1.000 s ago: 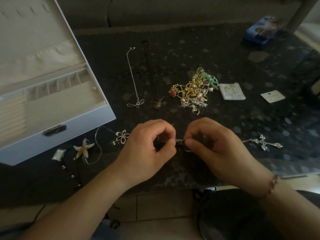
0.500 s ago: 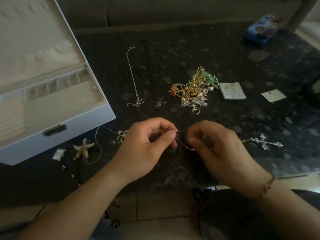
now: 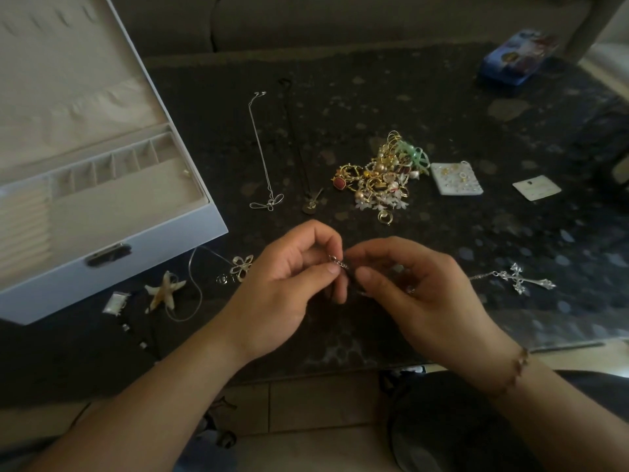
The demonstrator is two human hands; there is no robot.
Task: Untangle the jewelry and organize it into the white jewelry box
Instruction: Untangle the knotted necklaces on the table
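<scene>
Pinching small silver chain (image 3: 338, 263) at frame centre, left hand (image 3: 289, 287) and right hand (image 3: 418, 294) close together; tangled jewelry pile (image 3: 381, 182) above; white jewelry box (image 3: 112, 253) open, upper left.

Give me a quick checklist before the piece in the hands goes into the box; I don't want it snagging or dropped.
1. Left hand pinches the small chain: ok.
2. Right hand pinches its other end: ok.
3. Chain free of knots: cannot tell, fingers hide most of it.
4. White jewelry box lid open: ok.
5. Large tray compartment free: ok.
6. Tangled jewelry pile apart from the held chain: ok.
</scene>
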